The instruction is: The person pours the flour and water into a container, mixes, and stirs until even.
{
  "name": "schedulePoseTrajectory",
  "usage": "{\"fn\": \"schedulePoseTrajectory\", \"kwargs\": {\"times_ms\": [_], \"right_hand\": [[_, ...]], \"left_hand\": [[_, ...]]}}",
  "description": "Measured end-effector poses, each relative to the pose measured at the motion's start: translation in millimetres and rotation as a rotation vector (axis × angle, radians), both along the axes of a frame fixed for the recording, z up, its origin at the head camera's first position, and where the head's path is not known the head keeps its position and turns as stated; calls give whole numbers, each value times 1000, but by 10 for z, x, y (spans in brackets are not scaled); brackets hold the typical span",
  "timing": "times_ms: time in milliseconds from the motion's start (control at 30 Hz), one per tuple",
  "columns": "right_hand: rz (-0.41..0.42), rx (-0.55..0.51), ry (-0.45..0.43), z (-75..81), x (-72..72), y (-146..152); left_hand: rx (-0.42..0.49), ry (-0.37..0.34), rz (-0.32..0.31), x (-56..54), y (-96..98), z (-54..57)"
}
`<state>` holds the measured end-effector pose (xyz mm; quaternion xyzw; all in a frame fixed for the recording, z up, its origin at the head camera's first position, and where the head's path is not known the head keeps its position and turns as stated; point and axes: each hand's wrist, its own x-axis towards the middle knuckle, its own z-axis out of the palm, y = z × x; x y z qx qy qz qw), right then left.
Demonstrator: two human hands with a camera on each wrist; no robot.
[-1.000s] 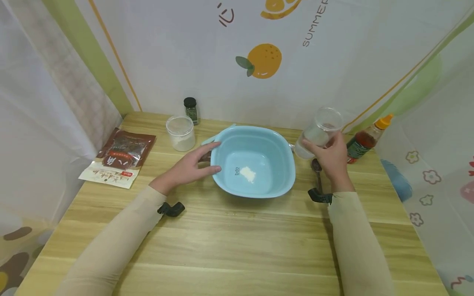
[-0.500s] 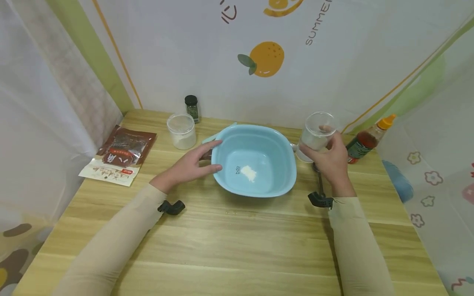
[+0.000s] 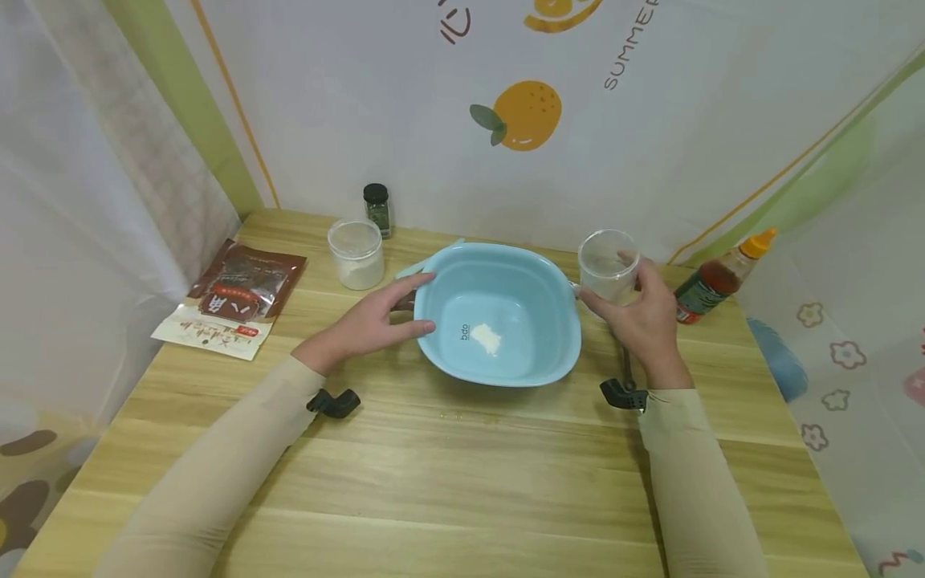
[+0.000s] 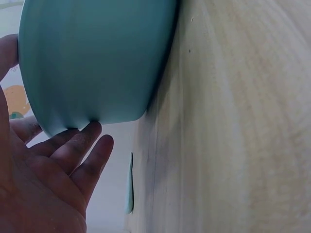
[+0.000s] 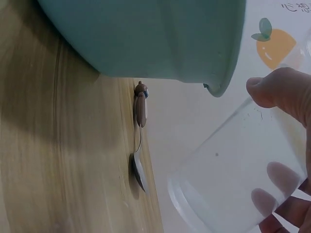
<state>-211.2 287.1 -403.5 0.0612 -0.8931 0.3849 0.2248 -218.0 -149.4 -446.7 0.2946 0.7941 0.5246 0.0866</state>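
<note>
A light blue basin (image 3: 499, 313) with a small heap of white powder (image 3: 486, 339) on its floor stands mid-table. My left hand (image 3: 368, 321) holds it by the left rim. Thumb and index finger reach the rim, while other fingers press the outer wall in the left wrist view. Just beyond the basin's right side, my right hand (image 3: 639, 313) grips a clear cup (image 3: 607, 261). The cup is off the table and tilted in the right wrist view; its contents are hard to tell. A metal spoon with a brown handle (image 5: 141, 109) lies below it there.
At the left lie a brown food packet (image 3: 242, 293), a clear jar of white powder (image 3: 357, 261) and a black-capped spice jar (image 3: 377, 210). A yellow-capped sauce bottle (image 3: 715, 281) leans at the right. A dark utensil (image 3: 625, 365) lies near my right wrist. A printed curtain (image 3: 433, 160) backs the table.
The right hand has brought the cup left and a little nearer, closer to the basin's right rim, and its mouth has turned leftward. My left hand stays on the basin.
</note>
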Motion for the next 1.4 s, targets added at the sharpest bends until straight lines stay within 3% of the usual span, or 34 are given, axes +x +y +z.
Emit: {"fn": "schedulePoseTrajectory", "kwargs": {"times_ms": [300,533,733,1400], "right_hand": [[-7,89,34,36,-32,24],[2,206,129,-21,-70,59],[-2,284,137,-54,-76,82],[15,400,239,-82,-80,104]], "left_hand": [[-13,20,2,-3,6,24],[-19,10,1,11,9,48],[-19,10,1,14,10,27],[2,3,1,16,14,21]]}}
